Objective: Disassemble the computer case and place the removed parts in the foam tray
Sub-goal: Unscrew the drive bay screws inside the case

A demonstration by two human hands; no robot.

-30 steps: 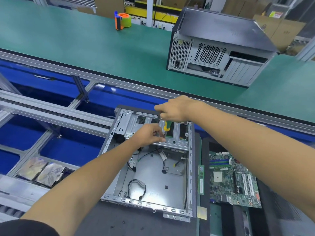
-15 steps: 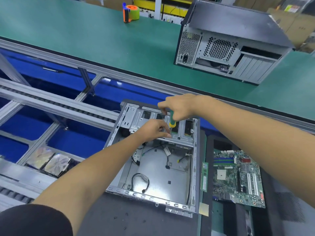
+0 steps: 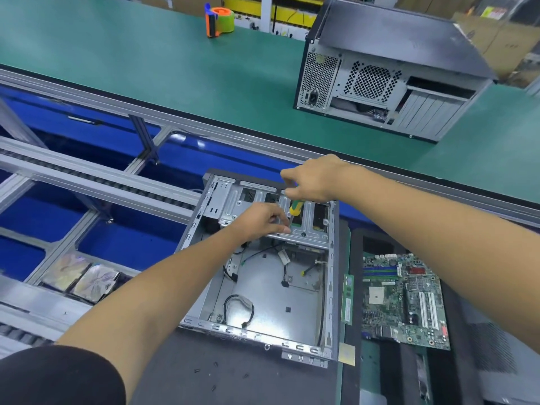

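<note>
An open grey computer case (image 3: 331,287) lies on its side in front of me, with loose black cables on its floor. At its far end sits a metal drive cage (image 3: 309,226). My right hand (image 3: 314,178) grips a screwdriver with a yellow-green handle (image 3: 295,208), pointing down at the cage. My left hand (image 3: 263,219) curls its fingers round the screwdriver shaft just above the cage's front bar. A green motherboard (image 3: 403,299) lies in the black foam tray (image 3: 491,355) to the right. A memory stick (image 3: 347,298) lies between case and tray.
A second, closed computer case (image 3: 388,71) stands on the green conveyor belt (image 3: 146,59) beyond, with an orange tape dispenser (image 3: 219,19) further back. Two hard drives (image 3: 81,277) lie at the left among aluminium rails over blue bins. Small black screws (image 3: 214,372) dot the dark mat near me.
The view has shifted a little to the left and down, so the case sits further right in frame. Both hands stay at the drive cage with the screwdriver.
</note>
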